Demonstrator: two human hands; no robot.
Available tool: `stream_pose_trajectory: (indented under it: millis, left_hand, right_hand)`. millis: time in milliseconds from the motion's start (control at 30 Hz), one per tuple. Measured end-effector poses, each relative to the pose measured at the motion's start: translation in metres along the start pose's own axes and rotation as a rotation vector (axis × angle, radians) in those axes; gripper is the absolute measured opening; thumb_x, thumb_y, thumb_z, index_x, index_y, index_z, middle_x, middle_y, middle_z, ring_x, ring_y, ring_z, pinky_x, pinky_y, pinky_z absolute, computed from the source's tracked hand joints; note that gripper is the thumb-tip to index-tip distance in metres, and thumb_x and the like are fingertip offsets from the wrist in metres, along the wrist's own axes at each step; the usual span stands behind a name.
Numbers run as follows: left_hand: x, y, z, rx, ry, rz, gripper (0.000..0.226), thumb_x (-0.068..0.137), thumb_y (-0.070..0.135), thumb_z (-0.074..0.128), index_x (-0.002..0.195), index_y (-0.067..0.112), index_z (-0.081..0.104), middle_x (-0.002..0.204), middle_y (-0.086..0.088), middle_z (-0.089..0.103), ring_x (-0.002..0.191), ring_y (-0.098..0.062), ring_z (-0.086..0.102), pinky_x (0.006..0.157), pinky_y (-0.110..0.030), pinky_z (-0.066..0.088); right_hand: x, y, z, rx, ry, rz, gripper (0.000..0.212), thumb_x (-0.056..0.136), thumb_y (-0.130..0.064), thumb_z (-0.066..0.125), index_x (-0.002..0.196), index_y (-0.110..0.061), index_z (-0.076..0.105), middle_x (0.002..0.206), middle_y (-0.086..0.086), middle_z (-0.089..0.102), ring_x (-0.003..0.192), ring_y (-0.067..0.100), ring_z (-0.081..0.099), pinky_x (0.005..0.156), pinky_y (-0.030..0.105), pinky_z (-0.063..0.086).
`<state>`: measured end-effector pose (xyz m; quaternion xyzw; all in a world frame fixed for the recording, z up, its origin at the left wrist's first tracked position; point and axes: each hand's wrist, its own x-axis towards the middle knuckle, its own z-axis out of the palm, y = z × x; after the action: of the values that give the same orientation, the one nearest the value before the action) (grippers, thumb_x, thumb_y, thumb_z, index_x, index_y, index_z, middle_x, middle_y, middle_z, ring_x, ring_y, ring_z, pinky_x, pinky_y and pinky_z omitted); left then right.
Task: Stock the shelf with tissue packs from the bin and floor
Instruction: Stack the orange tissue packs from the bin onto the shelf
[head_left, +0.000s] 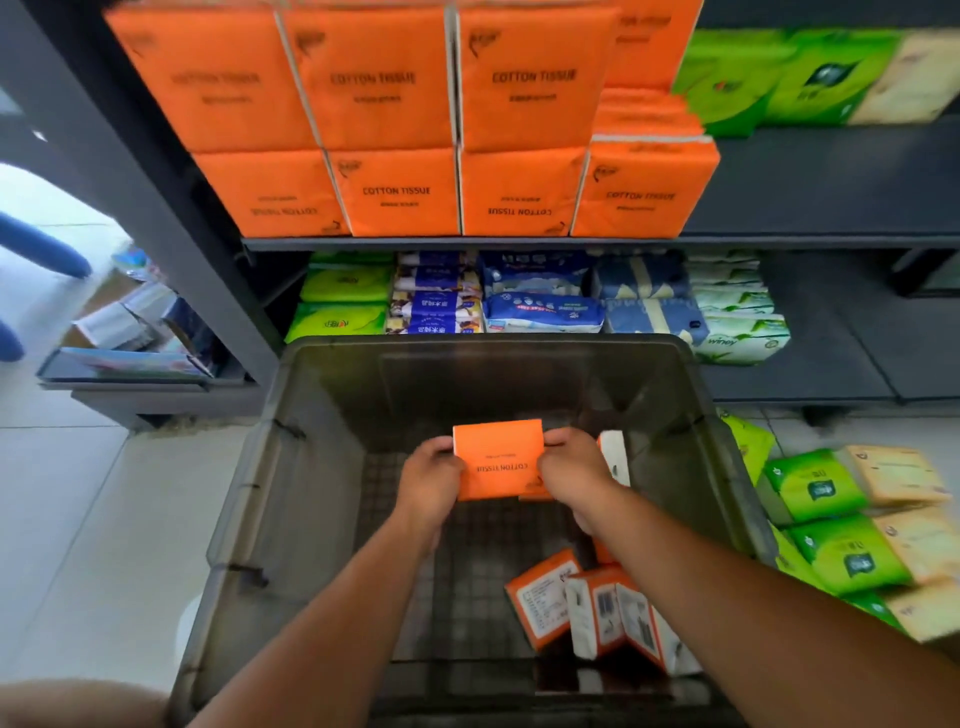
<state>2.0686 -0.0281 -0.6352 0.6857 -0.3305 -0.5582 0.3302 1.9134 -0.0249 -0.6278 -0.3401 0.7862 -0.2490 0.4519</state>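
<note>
Both hands are holding one orange tissue pack (498, 457) inside the open top of the grey bin (291, 467), nearer to its far wall than to its near rim. The left hand (434, 475) is gripping the left end of the pack and the right hand (569, 470) is gripping the right end, with the fingers curled round the edges. The broad face of the pack is turning upward, and the words "COTTON TISSUE" are reading upside down.

In the near right corner of the bin, a few orange and white packs (597, 608) are leaning against one another on the bottom. One more pack (615, 457) is showing partly behind the right hand, by the right wall of the bin.

Beyond the far rim of the bin the dark shelf (467, 243) is standing. On the board above the bin, stacked orange packs (395, 192) are sitting in two layers. On the lower board, just behind the far rim, green, blue and white packs (540, 306) are lying in piles.

To the right of the bin, green and beige packs (841, 519) are lying on the tiled floor (78, 493).
</note>
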Motion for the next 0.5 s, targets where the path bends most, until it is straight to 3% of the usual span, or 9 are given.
stream_pose_trajectory:
  millis: [100, 233, 367, 500]
  left_hand:
    - [-0.017, 0.025, -0.004, -0.029, 0.009, 0.08, 0.034, 0.088, -0.007, 0.047, 0.108, 0.012, 0.067, 0.092, -0.008, 0.07, 0.077, -0.015, 0.065, 0.062, -0.023, 0.053]
    - [-0.036, 0.065, -0.009, -0.022, -0.017, 0.153, 0.031, 0.09, -0.002, 0.05, 0.108, 0.02, 0.064, 0.098, -0.006, 0.071, 0.092, -0.02, 0.067, 0.087, -0.039, 0.056]
    - [-0.051, 0.112, -0.018, 0.016, -0.04, 0.271, 0.028, 0.091, 0.005, 0.052, 0.102, 0.029, 0.063, 0.105, -0.007, 0.07, 0.101, -0.024, 0.065, 0.094, -0.046, 0.054]
    - [-0.066, 0.15, -0.029, 0.038, -0.062, 0.402, 0.034, 0.09, 0.005, 0.052, 0.113, 0.026, 0.065, 0.095, -0.008, 0.073, 0.097, -0.024, 0.068, 0.095, -0.047, 0.053]
  right_hand:
    - [-0.017, -0.022, -0.015, 0.015, 0.007, -0.104, 0.031, 0.08, 0.0, 0.049, 0.099, -0.017, 0.065, 0.092, 0.005, 0.07, 0.09, 0.026, 0.068, 0.065, 0.03, 0.053]
    - [-0.035, -0.056, -0.041, 0.024, 0.021, -0.176, 0.031, 0.084, -0.004, 0.056, 0.105, -0.025, 0.064, 0.096, -0.002, 0.071, 0.09, 0.018, 0.068, 0.08, 0.04, 0.059]
    - [-0.056, -0.09, -0.067, 0.063, 0.038, -0.284, 0.026, 0.089, -0.001, 0.054, 0.104, -0.021, 0.062, 0.095, 0.001, 0.07, 0.09, 0.019, 0.068, 0.083, 0.044, 0.059]
    - [-0.078, -0.125, -0.091, 0.087, 0.026, -0.419, 0.023, 0.091, -0.003, 0.058, 0.11, -0.016, 0.056, 0.099, 0.004, 0.067, 0.094, 0.022, 0.066, 0.089, 0.047, 0.057]
